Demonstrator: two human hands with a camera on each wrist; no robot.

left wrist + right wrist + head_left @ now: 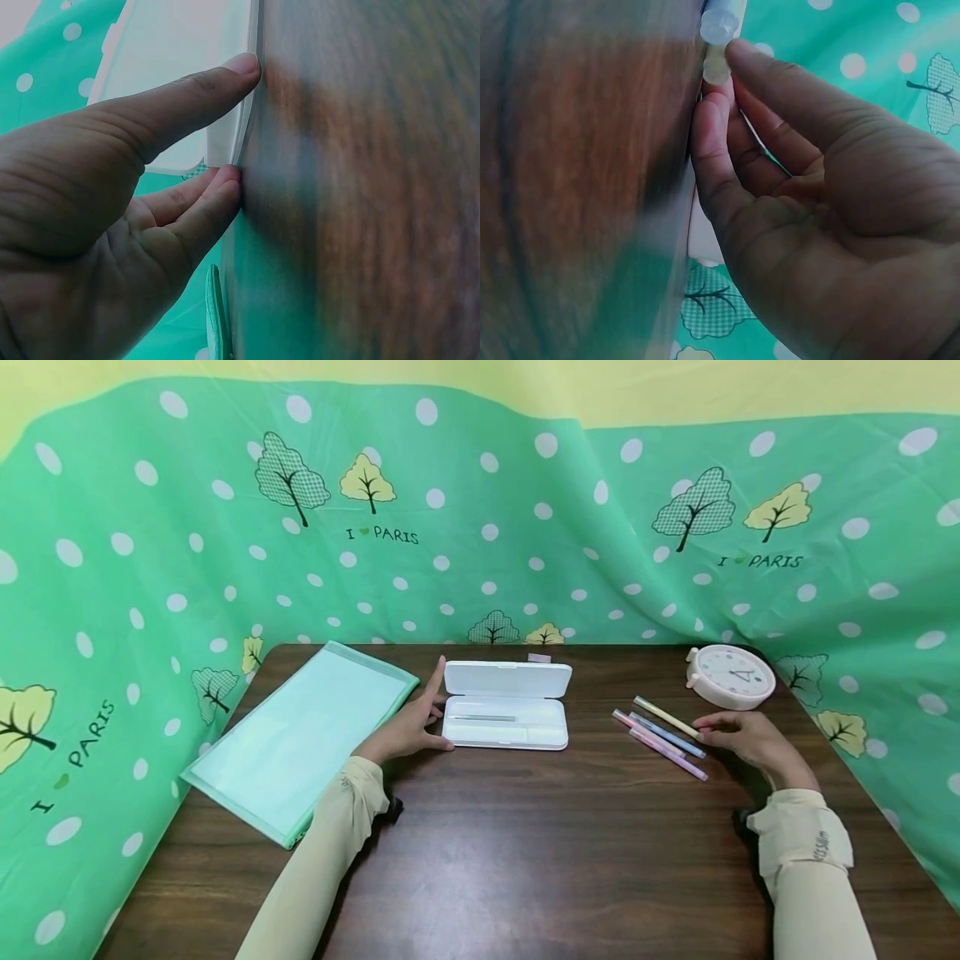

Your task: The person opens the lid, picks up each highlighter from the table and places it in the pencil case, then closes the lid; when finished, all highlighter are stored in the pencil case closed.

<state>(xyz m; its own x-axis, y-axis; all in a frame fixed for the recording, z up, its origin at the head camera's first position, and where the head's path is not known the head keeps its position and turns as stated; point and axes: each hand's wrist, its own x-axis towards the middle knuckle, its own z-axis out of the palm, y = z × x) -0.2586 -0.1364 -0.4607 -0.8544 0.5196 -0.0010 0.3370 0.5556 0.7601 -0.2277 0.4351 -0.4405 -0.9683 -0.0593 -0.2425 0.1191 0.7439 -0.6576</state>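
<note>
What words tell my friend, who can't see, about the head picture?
A person's right hand pinches a yellow pen near blue and pink pens; the left hand touches an open white pencil case on a wooden table. An alarm clock sits right, a green-edged pouch left.

The person wears two cream sleeves (821, 902). Dark letters (822, 846) stand on the right one. Small black pieces (392, 810) show beneath both.

White case (543, 717), yellow pen (666, 717), dotted green cloth (480, 556)
</note>
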